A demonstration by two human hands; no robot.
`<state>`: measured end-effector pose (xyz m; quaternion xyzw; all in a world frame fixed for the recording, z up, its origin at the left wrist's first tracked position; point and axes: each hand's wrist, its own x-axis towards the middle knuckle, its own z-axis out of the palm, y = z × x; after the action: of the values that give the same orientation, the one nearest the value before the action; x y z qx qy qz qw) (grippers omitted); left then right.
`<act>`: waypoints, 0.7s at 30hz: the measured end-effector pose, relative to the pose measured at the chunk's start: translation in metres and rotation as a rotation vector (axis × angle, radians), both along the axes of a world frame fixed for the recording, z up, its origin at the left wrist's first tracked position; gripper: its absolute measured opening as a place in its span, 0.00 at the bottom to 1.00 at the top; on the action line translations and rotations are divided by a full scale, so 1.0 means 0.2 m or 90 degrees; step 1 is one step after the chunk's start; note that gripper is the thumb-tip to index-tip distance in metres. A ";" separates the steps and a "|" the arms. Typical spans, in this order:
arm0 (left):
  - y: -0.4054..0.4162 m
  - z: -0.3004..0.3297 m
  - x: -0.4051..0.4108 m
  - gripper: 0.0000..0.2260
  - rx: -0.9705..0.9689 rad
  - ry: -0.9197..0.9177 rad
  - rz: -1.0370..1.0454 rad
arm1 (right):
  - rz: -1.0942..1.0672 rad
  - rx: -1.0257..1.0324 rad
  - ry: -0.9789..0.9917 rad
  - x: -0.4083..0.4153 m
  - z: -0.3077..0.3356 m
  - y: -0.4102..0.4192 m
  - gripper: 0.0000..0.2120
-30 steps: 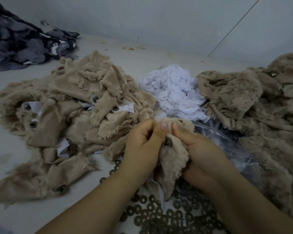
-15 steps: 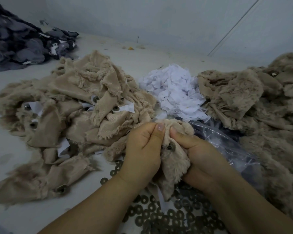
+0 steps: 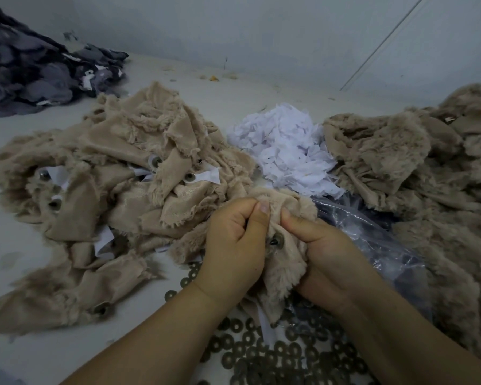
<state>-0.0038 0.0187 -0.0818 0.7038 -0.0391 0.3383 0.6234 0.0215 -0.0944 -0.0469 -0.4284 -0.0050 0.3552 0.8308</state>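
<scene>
Both hands gripped one tan plush piece (image 3: 285, 269). The left hand (image 3: 233, 245) was curled, thumb pressed on the fabric's top edge; the right hand (image 3: 326, 255) pinched the same edge just beside it. A dark stud (image 3: 275, 241) sat in the fabric between the two thumbs. Scattered washers (image 3: 261, 354) lay below the grip, white scraps (image 3: 286, 148) beyond it

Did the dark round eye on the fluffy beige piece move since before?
Yes, slightly: the dark round eye on the fluffy beige fabric piece dropped lower, away from the pile of white scraps.
</scene>
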 end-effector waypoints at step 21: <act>0.04 -0.01 0.02 0.18 0.047 -0.003 0.012 | 0.012 0.022 -0.051 0.01 -0.02 -0.01 0.19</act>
<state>0.0001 0.0262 -0.0841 0.7260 -0.0465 0.3439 0.5937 0.0238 -0.0964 -0.0506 -0.4278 -0.0482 0.3456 0.8338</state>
